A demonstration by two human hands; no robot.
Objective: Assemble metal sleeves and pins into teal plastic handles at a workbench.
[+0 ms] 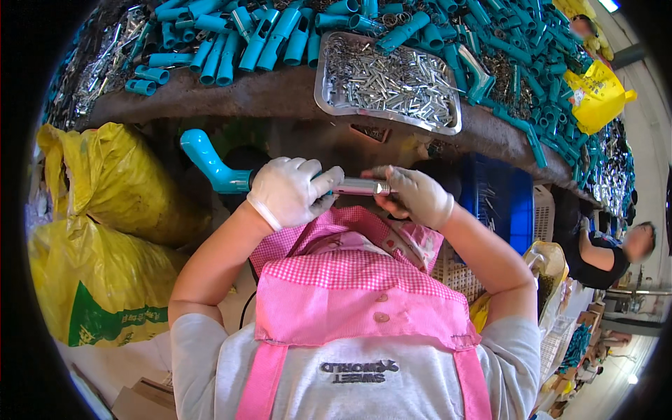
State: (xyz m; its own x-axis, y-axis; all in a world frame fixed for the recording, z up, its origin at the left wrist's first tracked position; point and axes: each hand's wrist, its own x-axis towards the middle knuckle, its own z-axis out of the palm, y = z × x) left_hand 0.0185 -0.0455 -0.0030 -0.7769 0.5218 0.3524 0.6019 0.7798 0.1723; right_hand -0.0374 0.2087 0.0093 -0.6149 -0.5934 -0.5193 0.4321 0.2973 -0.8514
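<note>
Head view, looking down over your chest and a pink checked apron [364, 294]. Both your hands wear white gloves and meet just below the edge of a worktable [280, 94].

Your left hand [290, 190] is clenched around a teal plastic handle [210, 162], whose curved end sticks out to your left and rises slightly. Your right hand [414, 196] pinches a short silver metal tube [362, 186] between thumb and fingers. The tube lies level between the two hands, its left end at the handle's mouth inside your left grip; you cannot tell how far it sits in.

On the table above your hands, a shallow metal tray [323, 91] holds a heap of the same small silver tubes. Around the tray, a large pile of teal handles [266, 35] spreads across the table from left to right. More loose metal parts [98, 63] lie at the far left of the table.

To your left, two stuffed yellow sacks [105, 238] stand one in front of the other. To your right, a blue crate [500, 203] sits under the table. At the right edge, another person [609, 255] in a dark top bends over, well apart from you.
</note>
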